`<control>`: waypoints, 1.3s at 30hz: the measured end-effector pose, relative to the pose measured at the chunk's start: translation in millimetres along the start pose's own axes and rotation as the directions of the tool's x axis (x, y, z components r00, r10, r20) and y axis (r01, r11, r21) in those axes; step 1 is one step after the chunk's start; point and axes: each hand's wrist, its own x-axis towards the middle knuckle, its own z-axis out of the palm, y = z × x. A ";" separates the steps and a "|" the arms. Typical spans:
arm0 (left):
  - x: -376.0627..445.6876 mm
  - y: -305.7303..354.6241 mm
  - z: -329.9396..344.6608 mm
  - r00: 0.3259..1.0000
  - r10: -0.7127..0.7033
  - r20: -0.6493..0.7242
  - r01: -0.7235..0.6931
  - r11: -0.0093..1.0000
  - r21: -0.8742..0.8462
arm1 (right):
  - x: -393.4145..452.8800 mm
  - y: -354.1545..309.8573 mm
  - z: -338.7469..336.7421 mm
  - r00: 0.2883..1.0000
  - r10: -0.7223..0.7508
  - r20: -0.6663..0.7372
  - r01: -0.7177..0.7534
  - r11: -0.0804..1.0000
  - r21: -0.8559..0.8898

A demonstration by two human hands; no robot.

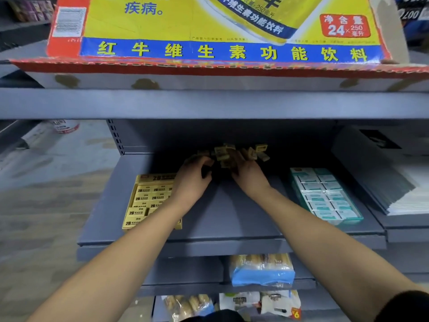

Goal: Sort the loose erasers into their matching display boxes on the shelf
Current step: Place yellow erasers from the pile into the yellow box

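Observation:
A heap of loose yellow erasers lies in the dark at the back of the grey shelf. My left hand reaches in at the heap's left edge with its fingers curled; whether it holds an eraser is hidden in shadow. My right hand is in the heap from the front, fingers among the erasers, grip unclear. A yellow display box of 2B erasers stands at the shelf's left, partly under my left forearm. A teal and white display box of erasers stands at the right.
A yellow, red and blue drink carton sits on the shelf above, overhanging. Stacked grey and white packs fill the neighbouring shelf at right. Bagged snacks lie on the lower shelves. Grey floor lies to the left.

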 end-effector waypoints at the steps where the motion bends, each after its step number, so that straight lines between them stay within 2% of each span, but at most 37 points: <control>1: -1.6 1.2 0.1 1.000 -0.006 0.017 0.006 1.000 0.006 | -7.2 -5.2 -3.2 0.999 -0.036 -0.040 0.037 0.999 0.034; 4: -8.4 5.1 1.2 0.999 -0.011 0.046 0.011 1.000 0.003 | -25.1 -17.1 -10.2 0.992 -0.076 -0.096 0.089 0.987 0.135; 7: -17.6 12.8 3.8 0.999 0.032 0.033 -0.029 0.997 -0.077 | -35.6 -24.6 -16.2 0.992 -0.077 -0.098 0.099 0.966 0.239; 12: -32.0 18.1 7.5 0.999 0.049 0.000 -0.049 0.990 -0.135 | -53.4 -28.5 -21.7 0.991 -0.085 -0.105 0.113 0.947 0.299; 15: -37.1 17.6 9.1 0.998 0.055 -0.009 -0.055 0.982 -0.178 | -61.2 -28.1 -25.9 0.996 -0.010 -0.092 0.047 0.911 0.411; 19: -44.0 19.0 9.3 0.998 0.060 0.006 -0.056 0.965 -0.257 | -68.4 -30.7 -34.5 0.985 0.171 -0.020 -0.121 0.769 0.627; 23: -49.3 22.6 7.8 0.996 0.089 -0.029 -0.093 0.963 -0.253 | -72.4 -31.6 -35.0 0.984 0.173 0.040 -0.157 0.746 0.647; 27: -53.0 22.8 6.8 0.997 0.070 -0.034 -0.076 0.966 -0.246 | -79.4 -30.0 -35.0 0.997 0.081 -0.011 -0.059 0.807 0.587; 31: -53.5 22.9 5.9 0.997 0.072 -0.042 -0.079 0.968 -0.237 | -79.6 -32.1 -35.0 0.995 0.100 -0.027 -0.065 0.801 0.594; 33: -53.2 23.3 5.3 0.997 0.053 -0.056 -0.065 0.969 -0.240 | -78.4 -33.8 -33.5 0.979 0.203 0.026 -0.170 0.734 0.657; 36: -52.8 24.6 3.5 0.996 0.030 -0.084 -0.050 0.967 -0.248 | -73.9 -36.5 -32.0 0.913 0.341 0.224 -0.374 0.483 0.791; 39: -53.3 26.1 2.1 0.997 0.060 -0.049 -0.071 0.963 -0.259 | -69.4 -38.4 -30.6 0.882 0.368 0.295 -0.416 0.312 0.854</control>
